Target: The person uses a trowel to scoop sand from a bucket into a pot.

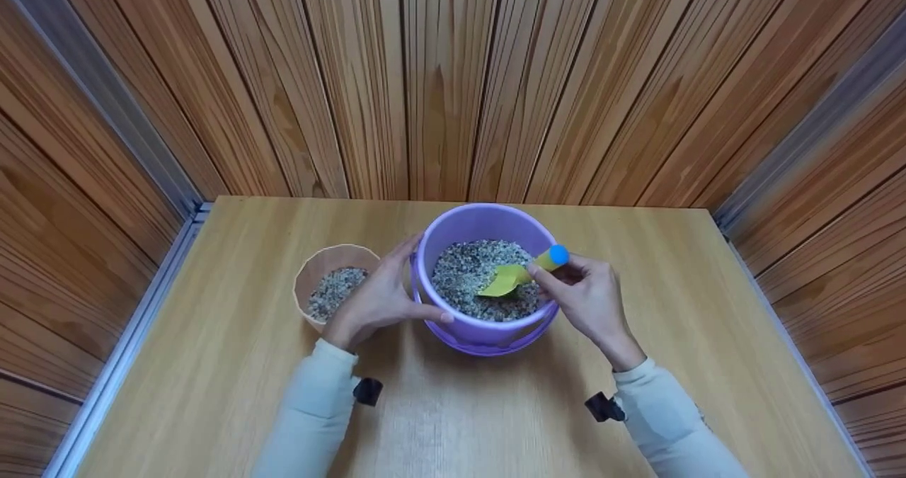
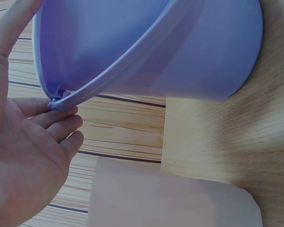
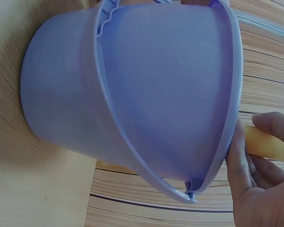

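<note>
A purple bucket (image 1: 488, 329) holds grey speckled gravel (image 1: 460, 272). My right hand (image 1: 591, 297) pinches a yellow toy shovel (image 1: 506, 280) with a blue handle end, at the bucket's right rim. The shovel's blade is inside the bucket, at the gravel; whether its tip is buried I cannot tell. In the right wrist view, the yellow handle (image 3: 265, 144) shows between thumb and fingers, while the blade is hidden. My left hand (image 1: 386, 297) rests spread against the bucket's left side, its thumb along the near rim. In the left wrist view its fingers (image 2: 61, 125) touch the rim by the bucket's handle joint.
Left of the bucket stands a pale pinkish-brown pot (image 1: 308, 280) with similar gravel in it, partly behind my left hand. The bucket's purple carrying handle (image 1: 495, 350) hangs down in front. Wood-panelled walls (image 1: 439, 88) enclose the wooden table (image 1: 453, 421).
</note>
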`<state>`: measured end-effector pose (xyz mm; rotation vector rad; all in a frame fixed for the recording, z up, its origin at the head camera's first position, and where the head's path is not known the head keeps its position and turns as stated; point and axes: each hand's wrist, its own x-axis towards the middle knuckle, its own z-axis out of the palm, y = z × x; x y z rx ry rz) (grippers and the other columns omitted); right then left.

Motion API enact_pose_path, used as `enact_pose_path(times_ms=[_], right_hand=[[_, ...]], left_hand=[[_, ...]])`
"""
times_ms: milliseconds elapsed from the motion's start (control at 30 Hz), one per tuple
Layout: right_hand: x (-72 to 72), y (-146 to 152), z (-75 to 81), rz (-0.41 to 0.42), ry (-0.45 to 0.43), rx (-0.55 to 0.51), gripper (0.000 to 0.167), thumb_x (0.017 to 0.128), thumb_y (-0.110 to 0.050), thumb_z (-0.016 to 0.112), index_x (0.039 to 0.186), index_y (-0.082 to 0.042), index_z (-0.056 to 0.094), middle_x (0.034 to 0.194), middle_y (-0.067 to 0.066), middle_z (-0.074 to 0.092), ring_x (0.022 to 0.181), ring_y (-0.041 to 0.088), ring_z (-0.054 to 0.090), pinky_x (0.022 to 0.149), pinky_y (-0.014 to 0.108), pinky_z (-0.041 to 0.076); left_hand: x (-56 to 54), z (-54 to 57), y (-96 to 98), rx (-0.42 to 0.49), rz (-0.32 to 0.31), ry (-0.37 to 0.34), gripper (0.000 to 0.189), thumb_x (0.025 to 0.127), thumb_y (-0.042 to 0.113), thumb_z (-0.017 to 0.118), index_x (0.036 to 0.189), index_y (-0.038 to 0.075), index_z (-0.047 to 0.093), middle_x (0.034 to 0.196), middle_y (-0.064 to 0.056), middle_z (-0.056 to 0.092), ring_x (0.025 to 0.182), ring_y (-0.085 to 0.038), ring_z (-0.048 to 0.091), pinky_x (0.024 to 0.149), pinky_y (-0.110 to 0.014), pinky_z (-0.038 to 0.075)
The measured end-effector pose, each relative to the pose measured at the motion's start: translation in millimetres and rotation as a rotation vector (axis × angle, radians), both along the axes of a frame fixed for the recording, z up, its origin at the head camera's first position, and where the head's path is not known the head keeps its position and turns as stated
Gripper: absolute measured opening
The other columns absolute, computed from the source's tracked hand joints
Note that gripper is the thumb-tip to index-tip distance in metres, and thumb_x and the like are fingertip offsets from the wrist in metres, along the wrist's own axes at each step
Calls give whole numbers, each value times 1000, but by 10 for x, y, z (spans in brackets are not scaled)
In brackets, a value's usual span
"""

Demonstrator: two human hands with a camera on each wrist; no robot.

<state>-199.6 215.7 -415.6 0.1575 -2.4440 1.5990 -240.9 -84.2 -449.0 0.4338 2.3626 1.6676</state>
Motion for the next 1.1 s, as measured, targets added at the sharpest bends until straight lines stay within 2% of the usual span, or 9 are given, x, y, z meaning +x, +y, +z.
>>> enact_pose_path(times_ms=[100,267,600,700,833,1100], right_hand=[[-8,-49,-2,1,27,25,19,88,-23,82,94,-6,79,77,9,73,69,33,71,60,30,61],[-16,-99,-8,-15,52,43,18,89,-22,81,96,-6,79,78,3,73,67,20,70,60,29,61],[-39,-115,-78,-31,139,40,15,87,-19,83,91,-5,81,74,2,73,64,20,69,57,25,58],[-42,-128,-101,-14,155,26,13,87,-18,83,91,-5,81,74,1,74,64,20,71,58,25,59],[-53,-165,-107,8,163,23,10,87,-15,83,91,-6,81,74,0,74,64,18,70,58,26,59],[-72,-205,-110,-11,127,53,14,87,-15,82,95,-5,77,74,2,72,62,18,69,58,24,58]], left_hand=[[-1,-4,0,0,-7,9,141,48,45,103,162,18,25,165,-4,26,152,-24,18,124,-52,8],[1,-9,-1,-7,-10,21,140,48,46,102,162,19,26,165,-2,27,152,-24,21,123,-53,9],[0,-10,-4,-7,-12,23,141,48,46,102,162,19,24,166,-2,25,152,-22,19,124,-51,9],[4,-6,-4,-9,-12,30,140,48,46,102,162,20,25,165,-2,27,152,-23,20,123,-52,10],[4,2,4,-16,-8,31,139,49,48,102,162,20,26,164,0,30,151,-23,22,123,-52,11],[10,8,1,-10,-6,14,138,49,46,102,162,23,25,165,-2,27,152,-25,21,123,-54,10]])
